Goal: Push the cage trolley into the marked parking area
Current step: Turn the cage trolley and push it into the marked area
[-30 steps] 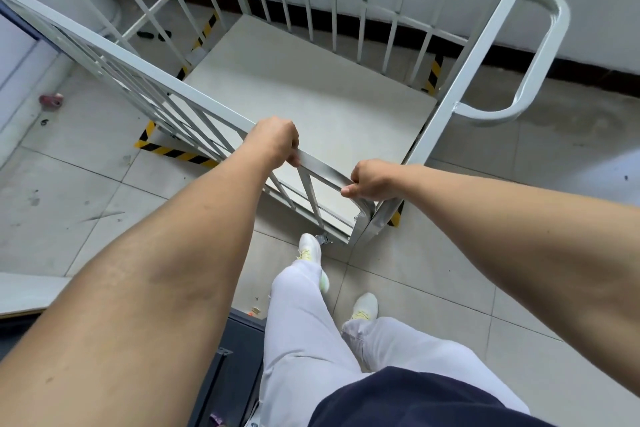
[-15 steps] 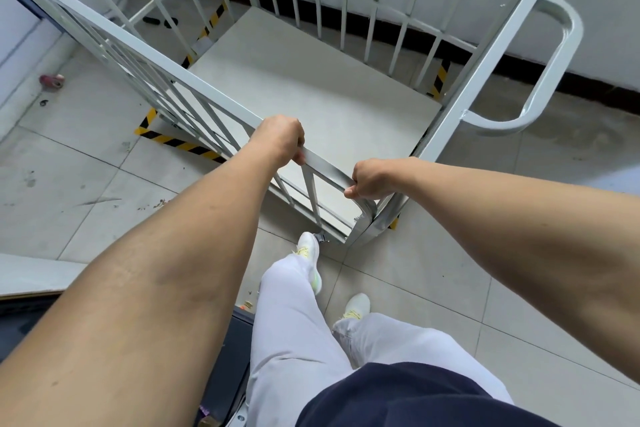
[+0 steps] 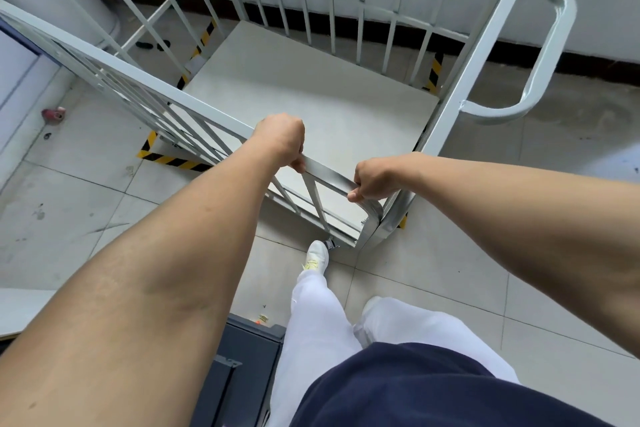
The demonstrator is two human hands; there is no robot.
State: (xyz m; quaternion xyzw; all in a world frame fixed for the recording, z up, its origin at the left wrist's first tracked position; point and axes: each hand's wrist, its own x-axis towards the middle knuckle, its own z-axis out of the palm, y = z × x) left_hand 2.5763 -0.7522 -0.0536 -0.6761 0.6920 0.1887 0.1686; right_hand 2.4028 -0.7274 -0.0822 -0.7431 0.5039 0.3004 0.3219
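1. Fingers of the left hand (image 3: 281, 139) are wrapped over the top rail (image 3: 207, 121) of the cage trolley (image 3: 311, 94); the right hand (image 3: 372, 177) is clenched on the same rail close to the near corner post, its thumb tucked beneath.
2. Nearest the camera, one white shoe (image 3: 317, 255) is planted forward, just beside the caster under that near corner.
3. Compared with a second ago, both grips are unchanged, but the trolley deck has slid further over the yellow-and-black floor tape (image 3: 169, 159). The tape piece at the near right corner now shows only as a sliver beside the post.
4. Tape corners show at the near left, the far left and the far right, so the deck sits mostly inside the marked parking area, turned a little against the left stripe.
5. Further off, the side handle (image 3: 543, 55) juts to the right, and the far bars stand close to the wall's dark skirting (image 3: 588, 61).
6. My judgement: the push is nearly done. Only a small squaring nudge remains, eased so the far side does not strike the wall.
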